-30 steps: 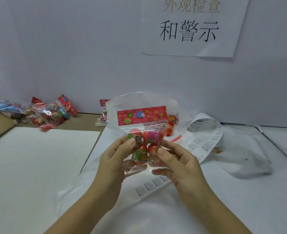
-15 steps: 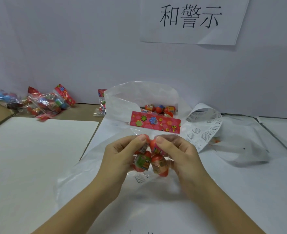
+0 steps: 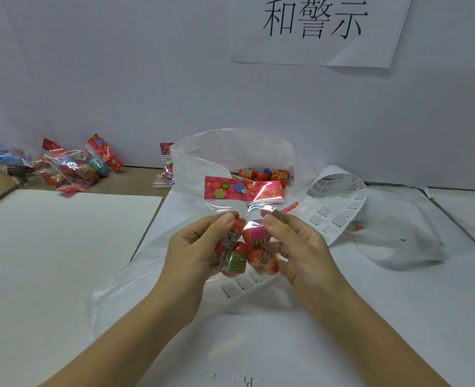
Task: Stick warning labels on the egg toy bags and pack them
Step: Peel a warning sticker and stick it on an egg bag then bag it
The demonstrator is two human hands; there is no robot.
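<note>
I hold a clear egg toy bag (image 3: 247, 247) with a red flowered header card above the table's middle. My left hand (image 3: 197, 252) grips its left side and my right hand (image 3: 297, 247) its right side, thumbs near the top of the eggs. The header card tilts away from me. Under the bag lies a strip of warning labels (image 3: 339, 208), which curls up at the right. Behind it a large translucent packing bag (image 3: 230, 152) stands open with several eggs inside.
A pile of egg toy bags (image 3: 74, 166) lies at the back left against the wall, and one more (image 3: 166, 166) sits beside the packing bag. A white board (image 3: 57, 247) covers the left of the table. Crumpled plastic (image 3: 398, 241) lies at the right.
The bag has come down and its header card has tipped away from me. My thumbs moved from the lower sides up to the top of the eggs, then parted slightly.
</note>
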